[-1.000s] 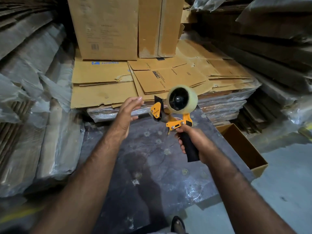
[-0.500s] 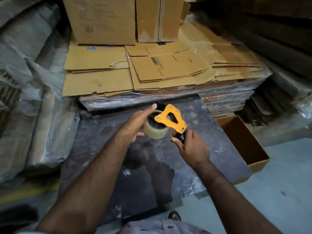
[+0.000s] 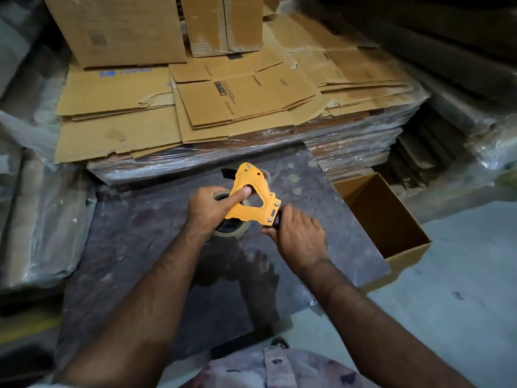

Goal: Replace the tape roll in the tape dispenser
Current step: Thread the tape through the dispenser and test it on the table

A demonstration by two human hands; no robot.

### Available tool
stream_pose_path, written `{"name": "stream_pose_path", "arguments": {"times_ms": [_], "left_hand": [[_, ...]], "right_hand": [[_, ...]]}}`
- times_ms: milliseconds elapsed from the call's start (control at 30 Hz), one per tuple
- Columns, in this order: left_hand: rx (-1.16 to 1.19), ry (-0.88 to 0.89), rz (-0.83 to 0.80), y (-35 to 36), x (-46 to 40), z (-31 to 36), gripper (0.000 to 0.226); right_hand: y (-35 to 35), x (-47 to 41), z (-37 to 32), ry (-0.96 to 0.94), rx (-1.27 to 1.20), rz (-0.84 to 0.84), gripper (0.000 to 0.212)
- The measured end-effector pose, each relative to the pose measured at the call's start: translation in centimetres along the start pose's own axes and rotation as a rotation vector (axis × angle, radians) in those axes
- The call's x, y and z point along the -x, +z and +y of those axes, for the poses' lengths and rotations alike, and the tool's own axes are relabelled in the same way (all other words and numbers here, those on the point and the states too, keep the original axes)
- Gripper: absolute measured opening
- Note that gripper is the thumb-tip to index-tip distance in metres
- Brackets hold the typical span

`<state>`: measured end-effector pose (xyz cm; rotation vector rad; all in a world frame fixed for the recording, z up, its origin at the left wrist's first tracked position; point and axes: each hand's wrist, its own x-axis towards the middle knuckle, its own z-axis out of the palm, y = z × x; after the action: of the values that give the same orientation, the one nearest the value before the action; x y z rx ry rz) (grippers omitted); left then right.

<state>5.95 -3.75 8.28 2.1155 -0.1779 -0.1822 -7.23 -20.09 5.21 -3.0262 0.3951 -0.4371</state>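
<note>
Both hands on dispenser [image 3: 253,200]: left hand [image 3: 208,212] grips roll [image 3: 232,229], right hand [image 3: 299,238] handle.

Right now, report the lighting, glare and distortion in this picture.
Head view: dim light, darkest toward the corners; wide-angle bending curves the cardboard stack at the edges; glare streaks on the plastic wrap and the dark sheet; the yellow dispenser and both hands, left and right, look sharp.
</note>
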Motion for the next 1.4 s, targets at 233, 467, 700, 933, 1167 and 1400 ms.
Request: {"name": "stream_pose_path", "arguments": {"times_ms": [233, 467, 700, 933, 1167, 1400], "left_hand": [[0.094, -0.066, -0.085, 1.8, 0.1, 0.9, 0.059], [0.463, -0.358, -0.089, 0.5, -0.1, 0.8, 0.051], [0.346, -0.652, -0.311, 1.7, 0.9, -0.8, 0.074], [0.414, -0.729, -0.499, 3.3, 1.0, 1.7, 0.099], [0.734, -0.599, -0.457, 6.4, 2.0, 3.1, 0.08], [0.728, -0.656, -0.5, 6.3, 2.0, 2.8, 0.059]], "right_hand": [[0.3, -0.5, 2.8, -0.034, -0.017, -0.119, 0.064], [1.1, -0.6, 4.8, 0.154, -0.534, -0.31, 0.054], [-0.9, -2.4, 5.3, 0.751, -1.653, -0.817, 0.073], [-2.5, -2.6, 6.7, 0.732, -2.037, -0.979, 0.074], [-3.8, -2.2, 7.1, 0.698, -2.085, -1.014, 0.071], [-4.1, -2.1, 7.7, 0.7, -2.069, -1.013, 0.07]]}}
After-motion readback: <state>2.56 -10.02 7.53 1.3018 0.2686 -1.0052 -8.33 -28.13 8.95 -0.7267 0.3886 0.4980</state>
